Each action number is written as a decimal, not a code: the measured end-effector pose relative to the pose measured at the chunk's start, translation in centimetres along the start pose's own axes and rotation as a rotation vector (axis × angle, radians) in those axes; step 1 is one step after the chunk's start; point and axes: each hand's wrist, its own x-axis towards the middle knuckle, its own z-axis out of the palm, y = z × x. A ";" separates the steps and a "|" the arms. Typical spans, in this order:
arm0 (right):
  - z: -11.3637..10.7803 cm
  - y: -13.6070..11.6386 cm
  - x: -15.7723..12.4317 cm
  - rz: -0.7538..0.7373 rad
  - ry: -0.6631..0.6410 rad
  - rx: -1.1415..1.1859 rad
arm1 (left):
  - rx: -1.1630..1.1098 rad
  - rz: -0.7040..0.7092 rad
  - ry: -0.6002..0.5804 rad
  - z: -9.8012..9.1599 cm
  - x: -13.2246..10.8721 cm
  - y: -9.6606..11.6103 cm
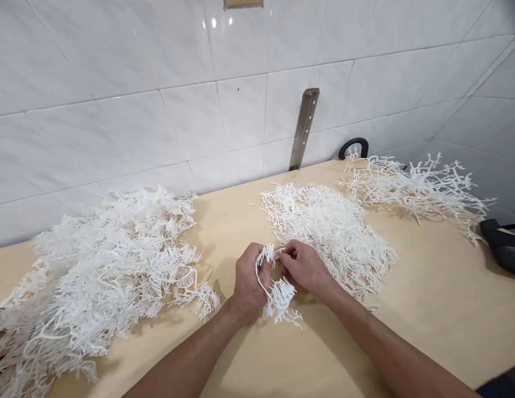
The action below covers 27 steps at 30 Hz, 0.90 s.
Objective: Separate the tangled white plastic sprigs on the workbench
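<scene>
My left hand (249, 279) is closed around a white branched sprue (282, 294), which looks like plastic. Its curved stem and clusters of thin prongs hang out over the fingers and below the hand. Just to the right, my right hand (301, 265) is closed in a pinch at the upper cluster, with a thin white stick at its fingertips; its far end is hard to see. Beyond my right hand lies a heap of small loose white sticks (327, 221). To the left spreads a big pile of similar pronged sprues (128, 265).
Mostly bare, branching white stems (415, 185) lie at the table's back right. A black curved handle (354, 145) and a black object (504, 246) stand by the table's edge. A metal bracket (305, 127) is upright against the tiled wall (240, 119). The tabletop (440, 309) is light wood.
</scene>
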 end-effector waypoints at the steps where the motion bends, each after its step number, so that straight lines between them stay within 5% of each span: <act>1: -0.1 0.0 0.1 0.005 0.028 0.036 | -0.048 -0.043 -0.011 0.0 0.2 0.1; 8: -1.2 -0.9 -0.7 -0.140 0.028 0.189 | -0.427 -0.442 -0.126 -0.8 1.9 0.3; 18: -2.2 -0.6 -0.7 -0.421 0.246 -0.368 | -0.460 -0.450 -0.065 -0.6 2.2 0.1; 24: -1.2 -1.6 -1.7 -0.188 -0.113 -0.035 | -0.366 -0.407 -0.030 -0.4 1.9 0.5; 27: -0.5 -1.8 -1.8 -0.144 -0.121 -0.007 | -0.333 -0.389 -0.026 -0.3 1.9 0.5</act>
